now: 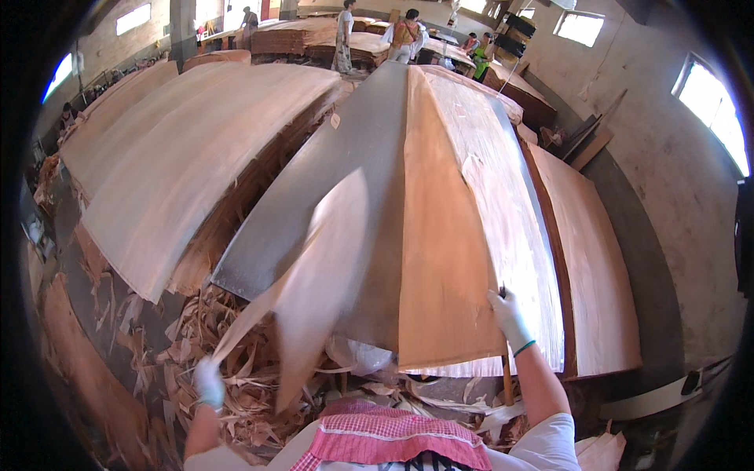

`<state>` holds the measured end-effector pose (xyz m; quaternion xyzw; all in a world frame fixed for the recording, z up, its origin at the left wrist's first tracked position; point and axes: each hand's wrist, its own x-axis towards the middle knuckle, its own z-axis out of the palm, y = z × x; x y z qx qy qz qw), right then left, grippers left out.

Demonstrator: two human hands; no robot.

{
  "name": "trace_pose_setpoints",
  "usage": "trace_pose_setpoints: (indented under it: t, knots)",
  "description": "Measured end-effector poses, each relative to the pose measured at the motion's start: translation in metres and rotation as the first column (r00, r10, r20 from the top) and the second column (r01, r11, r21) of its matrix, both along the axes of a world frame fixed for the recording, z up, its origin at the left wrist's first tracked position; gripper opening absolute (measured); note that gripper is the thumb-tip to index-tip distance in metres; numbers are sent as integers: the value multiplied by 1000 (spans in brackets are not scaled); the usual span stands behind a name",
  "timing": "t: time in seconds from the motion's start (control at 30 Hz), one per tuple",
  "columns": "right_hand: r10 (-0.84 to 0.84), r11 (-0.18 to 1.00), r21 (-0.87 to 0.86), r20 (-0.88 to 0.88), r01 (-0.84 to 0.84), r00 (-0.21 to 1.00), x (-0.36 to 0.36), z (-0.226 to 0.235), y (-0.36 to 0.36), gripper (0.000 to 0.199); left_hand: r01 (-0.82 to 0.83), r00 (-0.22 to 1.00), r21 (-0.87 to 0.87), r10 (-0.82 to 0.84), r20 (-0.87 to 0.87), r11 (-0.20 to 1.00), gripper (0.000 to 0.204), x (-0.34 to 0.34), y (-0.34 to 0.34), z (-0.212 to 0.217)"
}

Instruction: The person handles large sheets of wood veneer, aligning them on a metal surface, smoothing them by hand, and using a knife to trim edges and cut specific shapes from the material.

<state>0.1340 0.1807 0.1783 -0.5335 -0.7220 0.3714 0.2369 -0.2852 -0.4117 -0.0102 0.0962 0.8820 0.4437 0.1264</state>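
Two white-gloved hands in view. Left hand (208, 383), above loose scraps (236, 326): fingers clamped on the narrow end of a thin veneer piece (338, 235); exact finger placement blurred. Veneer piece, also blurred, extends up and across the near side of the grey tabletop (287, 228). Right hand (512, 320): fingers closed around a small dark tool (503, 291), at the right edge of the orange-brown sheet (444, 259), beside the paler sheet (510, 212).

Left grip (208, 383) closed, blurred and low; right grip (512, 320) curled, farther forward; arms (543, 388) spread well apart.
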Motion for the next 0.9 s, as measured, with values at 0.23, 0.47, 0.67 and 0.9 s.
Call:
trace_pose_setpoints:
  t: [0.23, 0.47, 0.67, 0.9]
  knots:
    - [-2, 999, 40, -101, 6, 995, -30, -3, -41, 22, -450, 824, -721, -67, -563, 526, 18, -26, -205, 12]
    - [-64, 992, -127, -475, 4, 877, -1, 3, -33, 18, 211, 788, -355, -373, -489, 911, 24, 39, 74, 66]
    - [-141, 979, -199, -466, 51, 874, 77, 73, -13, 18, 530, 766, -170, -555, -325, 831, 24, 141, 200, 90]
    - [-162, 975, -212, -507, 59, 846, 253, 78, 82, 21, 531, 623, 261, -580, 525, 806, 41, 332, 319, 94]
